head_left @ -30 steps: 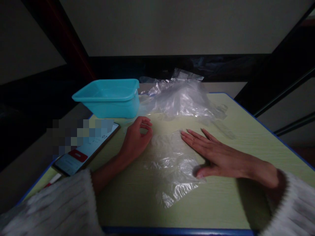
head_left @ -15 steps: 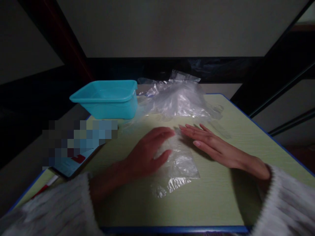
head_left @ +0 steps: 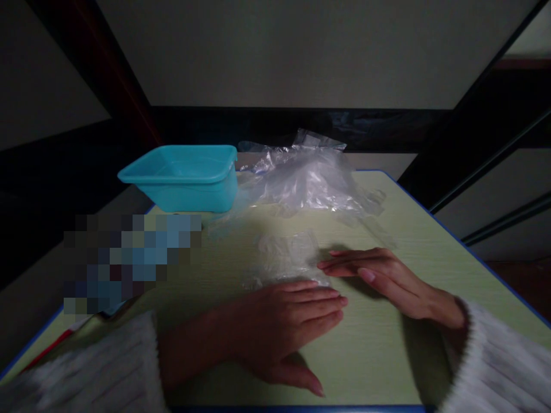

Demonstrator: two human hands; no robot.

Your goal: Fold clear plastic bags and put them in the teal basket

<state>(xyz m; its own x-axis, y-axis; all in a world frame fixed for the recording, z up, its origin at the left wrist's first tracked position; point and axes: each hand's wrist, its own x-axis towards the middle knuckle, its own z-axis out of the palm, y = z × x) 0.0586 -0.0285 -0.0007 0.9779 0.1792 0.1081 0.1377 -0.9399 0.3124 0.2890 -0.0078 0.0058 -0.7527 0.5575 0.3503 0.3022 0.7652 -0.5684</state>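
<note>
One clear plastic bag [head_left: 286, 255] lies mid-table [head_left: 374, 355], its near part covered by the left hand [head_left: 284, 321], flattened from its earlier curl, fingers together, thumb spread. The right hand [head_left: 383, 275], fingers straight and together, reaches the bag's right side. One turquoise tub [head_left: 189, 196] stands at the far-left corner, one plastic heap [head_left: 314, 180] along the far edge.

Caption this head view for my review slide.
Left hand over the near part of some clear plastic, right hand beside it, turquoise tub and plastic pile behind.
</note>
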